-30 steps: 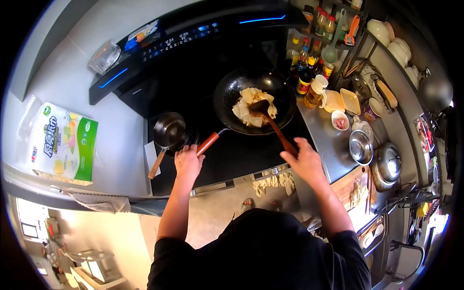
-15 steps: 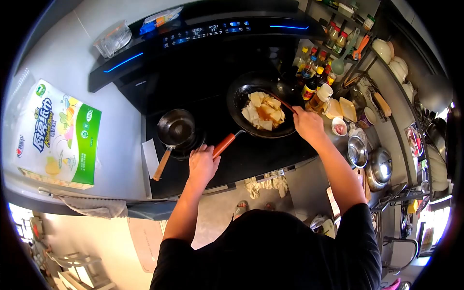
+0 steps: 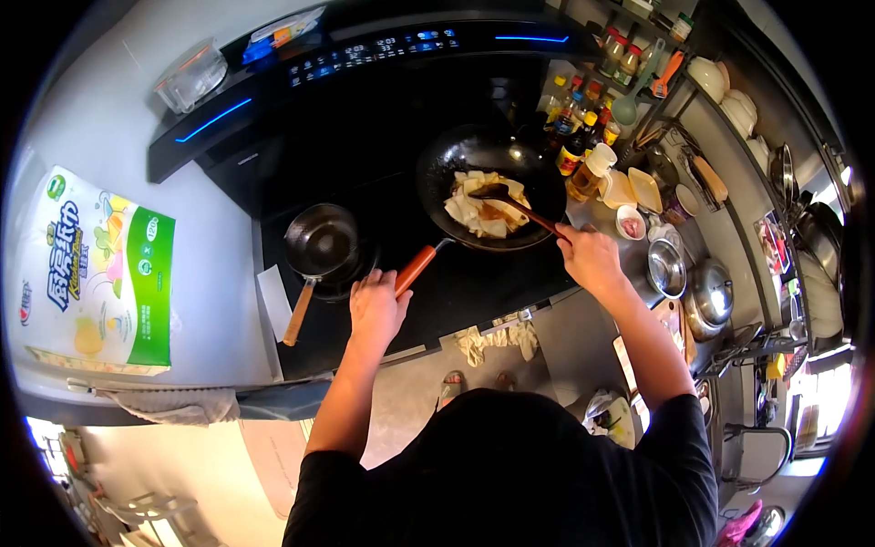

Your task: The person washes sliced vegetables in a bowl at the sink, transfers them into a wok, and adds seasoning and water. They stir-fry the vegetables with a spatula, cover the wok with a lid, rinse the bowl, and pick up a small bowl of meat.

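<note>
A dark wok (image 3: 538, 178) sits on the black stove, with pale sliced food (image 3: 474, 217) and some brown sauce in its lower left part. My left hand (image 3: 377, 303) is closed round the wok's reddish-brown handle (image 3: 416, 270). In my right hand (image 3: 591, 260) is the shaft of a wooden spatula (image 3: 524, 209), whose dark head rests on the food. Left of the wok stands a small dark saucepan (image 3: 321, 239) with a wooden handle (image 3: 299, 313), close to my left hand but apart from it.
Sauce bottles (image 3: 572, 150) crowd the counter right of the wok. Beside them are a small white bowl of pinkish food (image 3: 630, 222), a metal bowl (image 3: 666, 268) and a lidded pot (image 3: 709, 294). A range hood (image 3: 365, 64) spans the back; a paper-towel pack (image 3: 100, 273) hangs left.
My right hand has moved down, drawing the spatula back so its head now shows over the food. My left hand stays on the wok handle. The view has shifted slightly.
</note>
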{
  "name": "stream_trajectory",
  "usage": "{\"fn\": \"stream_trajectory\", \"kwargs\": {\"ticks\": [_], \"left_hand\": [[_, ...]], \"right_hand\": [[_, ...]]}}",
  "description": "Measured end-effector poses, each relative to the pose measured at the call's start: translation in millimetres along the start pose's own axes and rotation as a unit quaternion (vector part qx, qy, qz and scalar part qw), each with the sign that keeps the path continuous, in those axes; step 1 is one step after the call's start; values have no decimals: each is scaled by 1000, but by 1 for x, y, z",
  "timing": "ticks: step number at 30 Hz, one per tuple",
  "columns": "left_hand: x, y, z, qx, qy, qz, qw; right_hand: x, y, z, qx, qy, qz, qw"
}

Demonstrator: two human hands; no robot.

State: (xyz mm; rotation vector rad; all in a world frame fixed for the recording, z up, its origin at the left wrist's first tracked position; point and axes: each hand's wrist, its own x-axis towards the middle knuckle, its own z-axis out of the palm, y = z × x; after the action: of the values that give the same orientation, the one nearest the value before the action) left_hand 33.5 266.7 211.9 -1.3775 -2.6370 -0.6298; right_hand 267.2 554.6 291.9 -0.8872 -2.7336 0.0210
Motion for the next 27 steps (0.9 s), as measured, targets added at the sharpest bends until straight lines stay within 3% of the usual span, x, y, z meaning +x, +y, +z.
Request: {"fn": "stream_trajectory", "kwargs": {"ticks": [8,13,16,27], "left_hand": [[1,0,0,8,9,9,1000],[1,1,-5,9,-12,-3,1000],[1,-2,-2,20,-25,-11,999],[1,5,10,-32,18,11,999]], "right_hand": [[-9,-8,-7,40,8,-54,998],[-17,-7,-72,-29,-82,19,996],[-15,7,-76,-7,-98,2,995],[-14,16,-89,-4,-91,18,996]]}}
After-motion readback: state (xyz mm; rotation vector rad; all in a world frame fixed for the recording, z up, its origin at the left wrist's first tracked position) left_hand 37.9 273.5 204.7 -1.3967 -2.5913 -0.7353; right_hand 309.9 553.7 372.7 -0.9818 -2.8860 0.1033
